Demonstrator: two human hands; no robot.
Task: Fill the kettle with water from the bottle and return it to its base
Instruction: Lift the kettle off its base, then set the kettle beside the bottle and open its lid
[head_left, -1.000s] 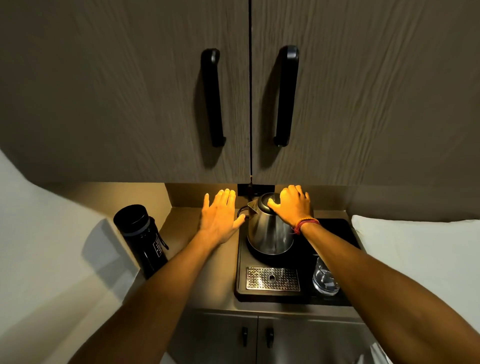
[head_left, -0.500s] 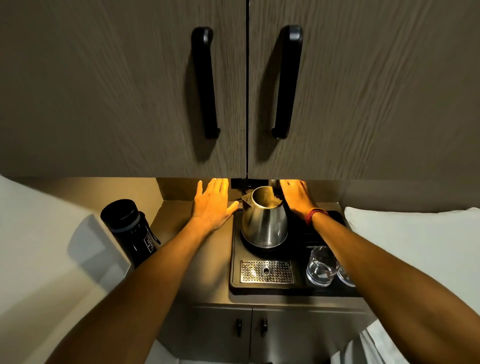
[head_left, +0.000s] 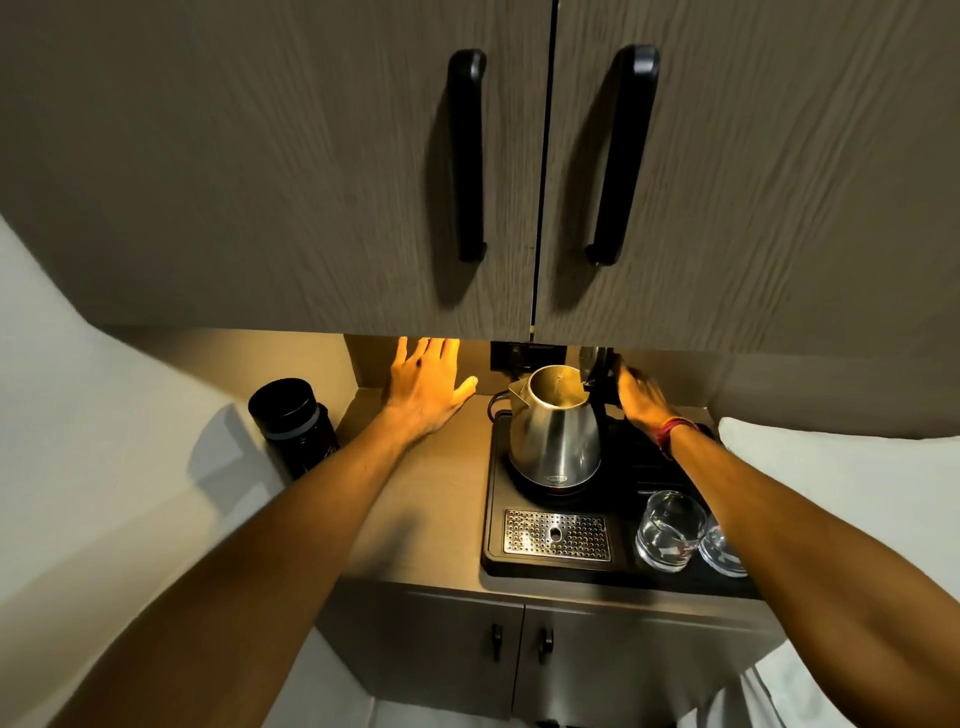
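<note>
A steel kettle (head_left: 553, 441) sits on its round black base (head_left: 550, 487) with its lid (head_left: 593, 358) flipped up and the inside showing. My right hand (head_left: 641, 397) is against the black handle on the kettle's right; its fingertips are blurred and partly hidden behind the handle. My left hand (head_left: 426, 395) lies flat on the counter left of the kettle, fingers spread, holding nothing. A black bottle (head_left: 293, 426) with its cap on stands at the counter's left edge, apart from both hands.
The base rests on a black tray (head_left: 561, 566) with a perforated metal grate (head_left: 556, 535) and two glasses (head_left: 670, 530) at its front right. Upper cabinet doors (head_left: 363, 208) hang low over the counter. A white pillow (head_left: 841, 467) lies to the right.
The kettle lid went from shut under my right hand to flipped open. My right hand has moved off the top to the handle side. My left hand stayed flat on the counter.
</note>
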